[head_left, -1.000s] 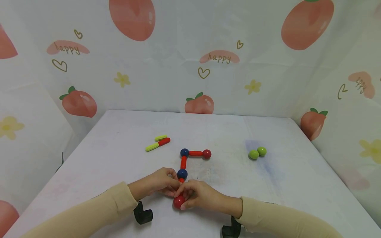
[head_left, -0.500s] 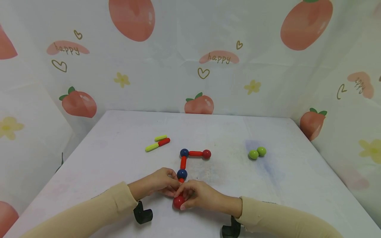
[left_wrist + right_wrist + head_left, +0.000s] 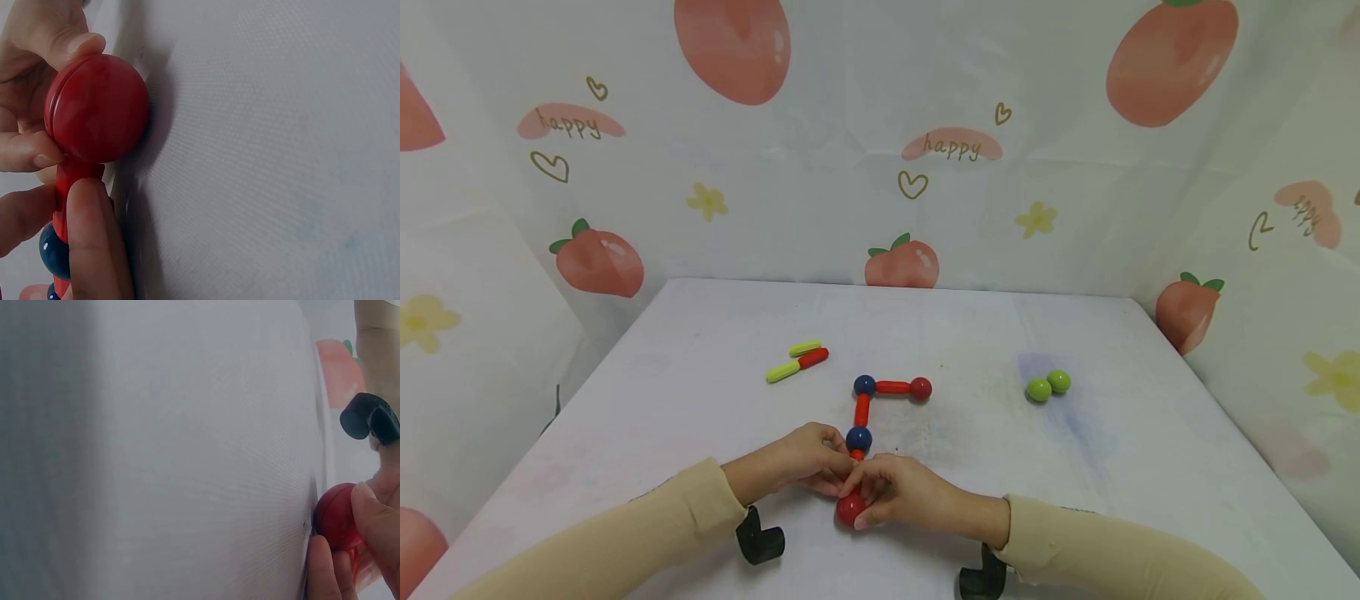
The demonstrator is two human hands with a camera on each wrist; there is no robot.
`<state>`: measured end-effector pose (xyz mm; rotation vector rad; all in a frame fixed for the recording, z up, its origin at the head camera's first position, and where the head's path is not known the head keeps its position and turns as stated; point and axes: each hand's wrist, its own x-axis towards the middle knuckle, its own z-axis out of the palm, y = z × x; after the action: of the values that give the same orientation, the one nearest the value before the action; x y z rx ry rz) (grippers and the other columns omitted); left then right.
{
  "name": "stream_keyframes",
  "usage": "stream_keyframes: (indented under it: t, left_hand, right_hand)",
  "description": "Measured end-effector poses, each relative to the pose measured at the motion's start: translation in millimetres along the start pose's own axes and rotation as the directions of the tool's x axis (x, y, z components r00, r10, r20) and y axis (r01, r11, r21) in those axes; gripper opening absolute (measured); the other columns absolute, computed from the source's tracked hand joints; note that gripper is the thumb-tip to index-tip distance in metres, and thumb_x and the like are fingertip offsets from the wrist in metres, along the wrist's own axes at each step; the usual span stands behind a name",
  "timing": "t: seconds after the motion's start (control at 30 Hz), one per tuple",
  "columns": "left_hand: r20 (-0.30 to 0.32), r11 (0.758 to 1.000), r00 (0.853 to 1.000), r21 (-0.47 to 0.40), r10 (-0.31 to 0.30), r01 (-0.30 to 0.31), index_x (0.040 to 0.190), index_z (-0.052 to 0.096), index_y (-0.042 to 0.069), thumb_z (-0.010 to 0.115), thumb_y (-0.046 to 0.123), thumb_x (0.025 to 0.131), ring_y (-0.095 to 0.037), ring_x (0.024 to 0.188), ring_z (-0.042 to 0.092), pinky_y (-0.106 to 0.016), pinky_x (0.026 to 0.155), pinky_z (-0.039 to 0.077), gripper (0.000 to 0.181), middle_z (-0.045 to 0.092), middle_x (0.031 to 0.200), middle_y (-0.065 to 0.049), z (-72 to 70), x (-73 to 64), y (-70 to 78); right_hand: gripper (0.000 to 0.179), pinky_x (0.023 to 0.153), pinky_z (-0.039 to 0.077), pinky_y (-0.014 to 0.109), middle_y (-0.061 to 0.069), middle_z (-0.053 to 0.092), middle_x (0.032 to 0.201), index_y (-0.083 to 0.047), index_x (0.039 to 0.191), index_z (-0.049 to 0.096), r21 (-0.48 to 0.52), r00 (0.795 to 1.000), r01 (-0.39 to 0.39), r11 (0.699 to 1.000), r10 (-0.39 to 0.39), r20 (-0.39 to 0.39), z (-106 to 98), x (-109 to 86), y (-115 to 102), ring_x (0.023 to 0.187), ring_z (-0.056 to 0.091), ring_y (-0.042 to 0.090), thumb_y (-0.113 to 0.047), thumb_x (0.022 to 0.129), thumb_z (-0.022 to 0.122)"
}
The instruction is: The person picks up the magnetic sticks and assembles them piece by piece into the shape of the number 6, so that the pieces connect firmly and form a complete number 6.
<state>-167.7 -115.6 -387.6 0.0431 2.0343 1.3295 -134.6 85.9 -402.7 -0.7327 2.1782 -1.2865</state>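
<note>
My right hand (image 3: 906, 493) pinches a red ball (image 3: 850, 510) between thumb and fingers, low over the table. With my left hand (image 3: 801, 460) I pinch the red rod (image 3: 78, 172) that meets this ball, thumb and finger on either side of it. The rod runs up to a blue ball (image 3: 859, 438). From there another red rod (image 3: 862, 410) leads to a second blue ball (image 3: 865, 385), and a sideways red rod (image 3: 892, 387) ends in a smaller-looking red ball (image 3: 921, 388). In the head view my fingers hide most of the rod I hold.
Left of the chain lie a yellow rod (image 3: 805, 347), another yellow rod (image 3: 783, 372) and a red rod (image 3: 814, 358) end to end. Two green balls (image 3: 1048, 386) sit to the right on the white table (image 3: 970, 333). A patterned cloth (image 3: 820, 167) hangs behind.
</note>
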Motion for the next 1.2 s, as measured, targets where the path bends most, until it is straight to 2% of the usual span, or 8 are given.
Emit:
stream_keyframes:
  t: [0.87,1.2]
  left_hand:
    - [0.003,1.000,1.000,0.004,0.007,-0.007,0.104,0.061,0.001,0.068,0.010,0.092,-0.009,0.063,0.066,-0.018,0.061,0.057,0.017,0.069,0.078,-0.005,-0.1,-1.7,1.0]
    - [0.017,1.000,1.000,-0.031,0.007,-0.006,0.103,0.060,0.001,0.067,0.007,0.091,-0.007,0.061,0.065,-0.018,0.059,0.057,0.014,0.067,0.078,-0.005,-0.8,-0.1,0.5]
  right_hand:
    - [0.029,0.076,0.050,0.012,0.003,0.069,0.101,-0.009,0.111,0.073,0.013,1.000,-0.004,1.000,0.004,0.007,-0.2,1.1,1.2,0.083,0.060,0.000,-0.004,0.083,0.082]
    - [0.030,0.076,0.050,0.012,0.003,0.069,0.101,-0.009,0.111,0.073,0.028,1.000,-0.006,1.000,0.006,0.001,1.0,0.9,1.9,0.083,0.058,0.001,-0.004,0.083,0.082]
